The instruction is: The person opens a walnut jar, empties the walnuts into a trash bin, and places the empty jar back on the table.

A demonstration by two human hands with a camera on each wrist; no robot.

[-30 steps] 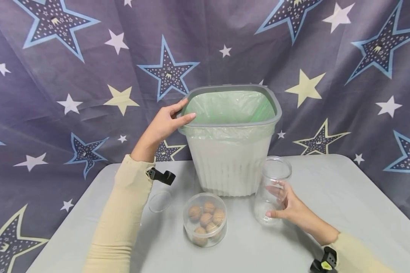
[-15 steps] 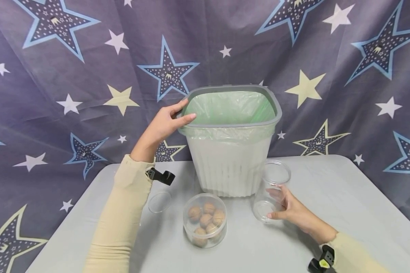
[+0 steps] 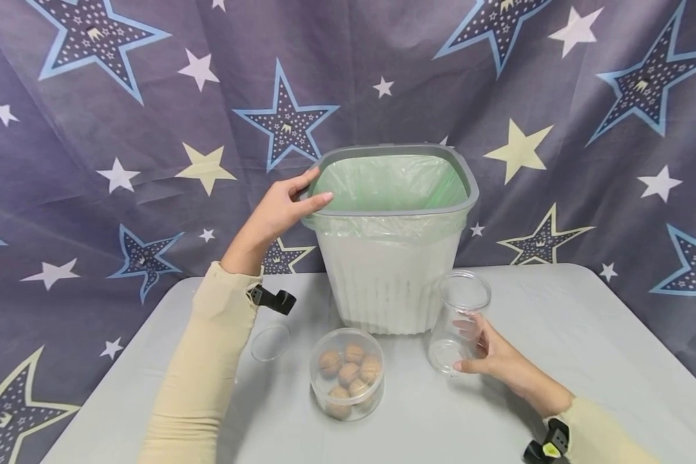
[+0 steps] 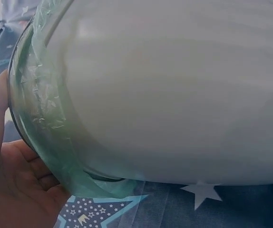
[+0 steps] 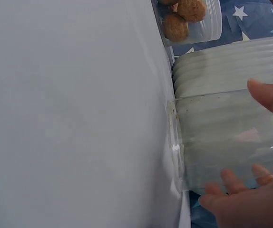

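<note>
My left hand [image 3: 278, 206] grips the grey rim of a white trash bin [image 3: 388, 277] at its left side, thumb over the rim, fingers outside. A green bag [image 3: 388, 180] lines the bin and folds over its edge, also seen in the left wrist view. My right hand [image 3: 493, 354] is around a tall clear plastic jar [image 3: 455, 322], thumb in front and fingers behind. The jar is upright at the bin's front right, with no lid on it. In the right wrist view, fingers [image 5: 231, 183] show through and beside the jar wall.
A round clear container [image 3: 348, 412] with several walnuts [image 3: 349, 374] stands in front of the bin. Left of it lies a thin clear ring or round lid [image 3: 270, 343]. The light grey table [image 3: 417, 432] ends at a star-patterned curtain [image 3: 354, 77].
The jar has shifted slightly left, and its base has settled by the bin's lower right. My right hand has moved only slightly. The left hand keeps its grip on the rim.
</note>
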